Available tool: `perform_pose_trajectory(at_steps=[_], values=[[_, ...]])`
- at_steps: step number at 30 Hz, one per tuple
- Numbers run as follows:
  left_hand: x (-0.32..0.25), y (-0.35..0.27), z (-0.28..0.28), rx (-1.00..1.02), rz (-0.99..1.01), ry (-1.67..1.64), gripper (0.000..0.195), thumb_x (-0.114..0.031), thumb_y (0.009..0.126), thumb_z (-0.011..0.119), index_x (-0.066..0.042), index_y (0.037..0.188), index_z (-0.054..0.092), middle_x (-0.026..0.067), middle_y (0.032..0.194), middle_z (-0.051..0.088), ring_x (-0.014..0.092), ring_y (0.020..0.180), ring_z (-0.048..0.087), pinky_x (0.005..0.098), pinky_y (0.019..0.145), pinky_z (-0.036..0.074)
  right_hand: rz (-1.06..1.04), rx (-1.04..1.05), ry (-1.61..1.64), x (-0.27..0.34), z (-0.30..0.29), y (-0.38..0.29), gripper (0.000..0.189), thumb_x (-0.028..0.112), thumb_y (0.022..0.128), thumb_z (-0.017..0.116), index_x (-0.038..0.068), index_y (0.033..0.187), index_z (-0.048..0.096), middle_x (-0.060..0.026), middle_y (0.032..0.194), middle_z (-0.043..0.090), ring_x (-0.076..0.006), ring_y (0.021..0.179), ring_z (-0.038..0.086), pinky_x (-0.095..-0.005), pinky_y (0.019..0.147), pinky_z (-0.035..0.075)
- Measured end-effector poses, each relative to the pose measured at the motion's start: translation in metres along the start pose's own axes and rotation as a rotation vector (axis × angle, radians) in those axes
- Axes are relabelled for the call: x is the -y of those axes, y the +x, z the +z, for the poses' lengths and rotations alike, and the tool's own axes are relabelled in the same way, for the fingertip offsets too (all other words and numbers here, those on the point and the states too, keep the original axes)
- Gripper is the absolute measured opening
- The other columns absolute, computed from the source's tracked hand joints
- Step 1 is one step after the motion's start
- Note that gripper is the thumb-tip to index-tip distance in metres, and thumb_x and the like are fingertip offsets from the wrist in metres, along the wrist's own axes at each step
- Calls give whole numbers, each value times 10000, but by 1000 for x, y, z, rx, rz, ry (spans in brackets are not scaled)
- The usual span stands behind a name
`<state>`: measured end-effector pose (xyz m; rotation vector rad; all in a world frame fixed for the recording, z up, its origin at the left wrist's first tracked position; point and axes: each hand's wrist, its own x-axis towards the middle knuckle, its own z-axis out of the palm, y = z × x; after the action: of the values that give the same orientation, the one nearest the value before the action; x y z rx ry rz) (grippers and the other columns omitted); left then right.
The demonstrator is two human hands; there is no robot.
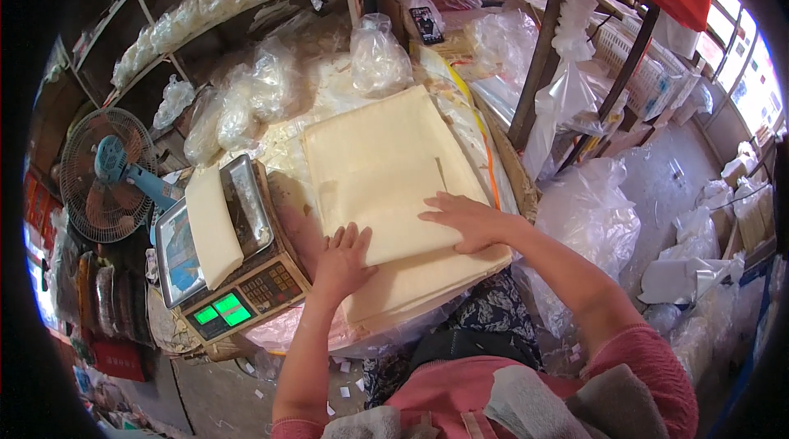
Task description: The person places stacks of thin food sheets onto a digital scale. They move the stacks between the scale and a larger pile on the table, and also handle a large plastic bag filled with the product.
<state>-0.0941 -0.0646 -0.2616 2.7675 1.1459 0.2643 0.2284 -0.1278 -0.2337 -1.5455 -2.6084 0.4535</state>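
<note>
A stack of large, pale yellow sheets lies before me, its material not certain from this view. The top layer is folded over. Near the left end of the fold rests my left hand, palm down with fingers apart. My right hand lies spread on the right side of the same folded layer. Neither hand grips anything. To the left, a folded pale slab of similar material lies across the metal tray of a digital scale, whose display is lit green.
A blue electric fan stands left of the scale. Filled clear plastic bags line the table's far side. A phone lies at the back. Dark posts rise at the right, near a large plastic bag.
</note>
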Motion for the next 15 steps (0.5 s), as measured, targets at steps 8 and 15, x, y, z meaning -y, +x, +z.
perform_pose_trajectory(at_steps=[8,15], values=[[8,-25,-53,205,-39,-382,461,-191,762,729,-100,1211,678,135,1218,667,307,1099,637,381,969,495,112,-146,369,0,23,-55,664,-6,737,676,106,1377,538,-150,1310,607,-340,1186,562,-405,1004,455],[23,-48,4,-183,-120,-1020,316,106,787,660,-54,1058,691,76,1112,728,292,1237,597,408,1068,429,260,-156,530,2,24,-54,617,-18,743,705,144,1329,597,-111,1259,644,-287,1088,630,-352,904,525]])
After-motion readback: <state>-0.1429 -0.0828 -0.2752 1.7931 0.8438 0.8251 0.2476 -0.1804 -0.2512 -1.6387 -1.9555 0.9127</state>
